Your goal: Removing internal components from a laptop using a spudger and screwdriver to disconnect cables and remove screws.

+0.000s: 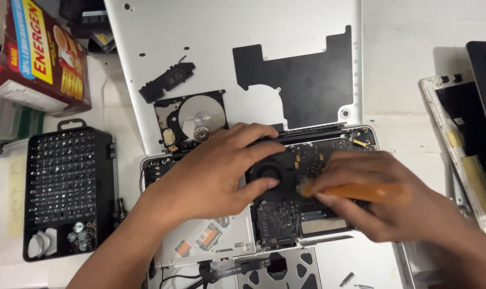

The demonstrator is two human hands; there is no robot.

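An opened silver laptop point(200, 243) lies in front of me with its black circuit board point(286, 214) and round fan point(268, 172) showing. My left hand point(208, 174) rests on the laptop with thumb and fingers around the fan. My right hand point(382, 195) grips an orange tool point(360, 191), blurred by motion, with its tip on the board just right of the fan. The laptop's removed bottom cover point(227, 48) lies behind, and an opened hard drive point(192, 119) with a shiny platter sits on it.
A black case of screwdriver bits point(66, 182) lies at the left, with a red cardboard box point(37, 53) behind it. Another dismantled device point(467, 144) sits at the right edge. A small black part point(165, 80) rests on the cover. Loose screws point(347, 278) lie near the front.
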